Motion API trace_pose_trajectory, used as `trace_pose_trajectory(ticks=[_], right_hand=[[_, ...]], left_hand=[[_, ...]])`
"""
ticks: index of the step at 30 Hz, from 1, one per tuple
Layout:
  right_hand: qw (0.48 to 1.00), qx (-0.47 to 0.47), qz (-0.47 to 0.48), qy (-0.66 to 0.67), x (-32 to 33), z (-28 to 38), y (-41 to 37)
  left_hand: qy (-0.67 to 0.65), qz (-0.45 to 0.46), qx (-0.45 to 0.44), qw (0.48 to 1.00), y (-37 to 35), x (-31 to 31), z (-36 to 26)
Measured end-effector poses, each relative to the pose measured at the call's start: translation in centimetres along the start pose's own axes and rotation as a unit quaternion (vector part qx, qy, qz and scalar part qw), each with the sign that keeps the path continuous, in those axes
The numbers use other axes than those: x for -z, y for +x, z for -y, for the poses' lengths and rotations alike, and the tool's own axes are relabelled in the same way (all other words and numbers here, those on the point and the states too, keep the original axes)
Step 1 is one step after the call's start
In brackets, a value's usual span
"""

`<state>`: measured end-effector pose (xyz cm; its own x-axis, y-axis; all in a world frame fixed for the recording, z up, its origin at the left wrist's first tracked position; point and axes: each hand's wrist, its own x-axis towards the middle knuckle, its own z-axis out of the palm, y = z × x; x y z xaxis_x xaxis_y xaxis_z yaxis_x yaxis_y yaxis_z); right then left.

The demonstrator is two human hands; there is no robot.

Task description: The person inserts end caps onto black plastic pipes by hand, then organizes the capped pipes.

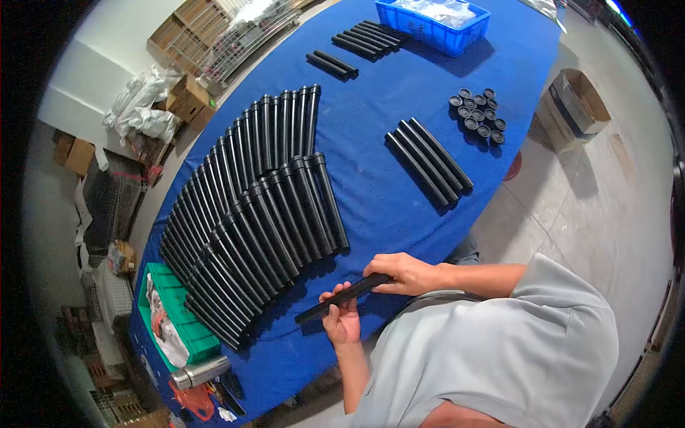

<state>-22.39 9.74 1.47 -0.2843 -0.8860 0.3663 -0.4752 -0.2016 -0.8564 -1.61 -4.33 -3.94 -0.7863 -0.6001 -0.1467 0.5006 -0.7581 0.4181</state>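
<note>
Left hand (pixel 343 321) and right hand (pixel 404 274) — both holding one black tube (pixel 354 289) — to the right of the green bin (pixel 203 345).

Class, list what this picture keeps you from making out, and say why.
Head view, tube's upper end: covered by the right hand.
Head view, whatever lies beneath the white plastic in the blue bin: covered by that plastic.
Head view, any fine markings on the caps: too small.
Head view, the flask's inside: hidden by its wall.
</note>
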Motion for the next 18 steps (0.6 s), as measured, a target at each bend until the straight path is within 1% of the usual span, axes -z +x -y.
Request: trace_pose_trajectory(ticks=[1,3,4,7,10,13,14,15,17,18], right_hand=[[0.997,-0.066,0.027,0.042,0.4,0.4,0.1],[0.969,-0.192,0.082,0.129,1.0,1.1,0.3],[0.959,-0.212,0.082,0.167,1.0,1.1,0.3],[0.953,-0.221,0.104,0.181,1.1,0.8,0.4],[0.966,-0.210,0.089,0.121,1.0,1.2,0.5],[0.987,-0.137,0.023,0.081,0.3,0.2,0.1],[0.989,-0.121,0.019,0.077,0.1,0.0,-0.1],[0.995,-0.069,-0.014,0.064,-0.2,-0.1,-0.1],[0.998,-0.037,-0.027,0.052,-0.6,-0.4,-0.3],[0.985,-0.134,0.019,0.108,-0.1,0.0,0.1]], left_hand=[[0.006,0.006,-0.002,1.000,0.0,0.1,0.0],[0.020,0.012,-0.003,1.000,0.0,0.1,-0.1],[0.026,0.013,0.000,1.000,-0.1,0.0,-0.1],[0.032,0.018,0.006,0.999,-0.1,0.1,-0.1],[0.036,0.014,0.003,0.999,-0.1,-0.1,-0.1],[0.026,0.016,-0.003,1.000,0.1,-0.5,0.0],[0.018,0.018,-0.001,1.000,0.1,-0.6,0.1],[0.016,0.019,0.000,1.000,0.2,-0.5,0.1],[0.013,0.016,0.004,1.000,0.2,0.2,-0.1],[0.026,0.025,0.001,0.999,0.2,0.8,-0.2]])
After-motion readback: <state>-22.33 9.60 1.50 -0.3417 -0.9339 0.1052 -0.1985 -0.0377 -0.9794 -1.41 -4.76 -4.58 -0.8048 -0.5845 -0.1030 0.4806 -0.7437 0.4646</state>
